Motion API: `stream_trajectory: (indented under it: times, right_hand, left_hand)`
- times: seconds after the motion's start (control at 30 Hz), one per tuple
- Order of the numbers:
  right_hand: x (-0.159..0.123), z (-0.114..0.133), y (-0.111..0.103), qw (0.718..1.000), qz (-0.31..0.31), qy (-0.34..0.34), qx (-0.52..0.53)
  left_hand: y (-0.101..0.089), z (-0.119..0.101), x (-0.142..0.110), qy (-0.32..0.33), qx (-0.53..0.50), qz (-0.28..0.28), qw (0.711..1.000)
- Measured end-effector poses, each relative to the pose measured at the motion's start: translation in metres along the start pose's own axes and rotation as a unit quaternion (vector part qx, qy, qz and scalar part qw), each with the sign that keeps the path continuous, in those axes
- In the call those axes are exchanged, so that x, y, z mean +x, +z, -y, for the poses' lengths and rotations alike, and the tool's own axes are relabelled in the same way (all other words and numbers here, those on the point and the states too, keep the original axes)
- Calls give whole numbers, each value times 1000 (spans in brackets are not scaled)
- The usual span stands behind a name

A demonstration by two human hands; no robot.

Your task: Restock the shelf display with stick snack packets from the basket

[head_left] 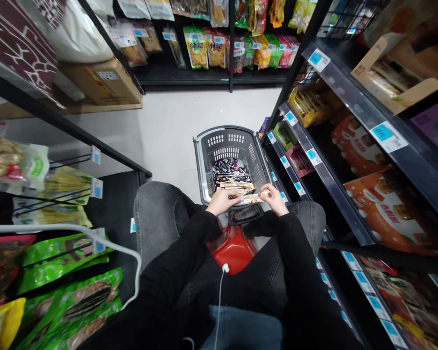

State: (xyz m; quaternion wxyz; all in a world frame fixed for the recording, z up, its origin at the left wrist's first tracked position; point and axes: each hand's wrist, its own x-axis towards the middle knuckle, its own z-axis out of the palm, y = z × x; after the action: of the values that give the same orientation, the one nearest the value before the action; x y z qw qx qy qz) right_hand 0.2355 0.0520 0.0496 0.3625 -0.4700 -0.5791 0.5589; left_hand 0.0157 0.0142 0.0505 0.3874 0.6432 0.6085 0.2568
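A small, slim, pale-gold wrapped packet (251, 198) is stretched between my two hands, above the near rim of a dark grey shopping basket (253, 146). My left hand (222, 201) pinches its left end, and my right hand (274, 199) grips the right end with closed fingers. Inside the basket lie several black packets (228, 166) with pink and white print. Nearer to me is a bunch of tan packets (235, 185), partly covered by my hands. What is printed on the held packet is too small to read.
A red plastic stool (234, 250) is between my legs. Shelves with boxed snacks (390, 209) stand close on the right. Bagged snacks (69, 301) hang at left, beside a white cable (105, 243). Another snack rack (186, 75) stands ahead, with a cardboard box (102, 85) at its left.
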Motion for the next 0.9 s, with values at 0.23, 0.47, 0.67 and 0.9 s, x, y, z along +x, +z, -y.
stream_trajectory:
  times: [0.23,0.47,0.67,0.9]
  right_hand:
    - [0,-5,3,990,43,59,117]
    - [-4,-2,19,978,110,109,140]
    - [-4,-3,21,978,109,112,140]
    - [-1,-13,23,989,42,109,93]
  left_hand:
    - [3,3,5,-11,-131,134,982]
    - [15,-6,-4,-76,-298,290,906]
    - [27,-5,-2,-37,-266,254,929]
    - [24,-5,-1,-52,-238,222,944]
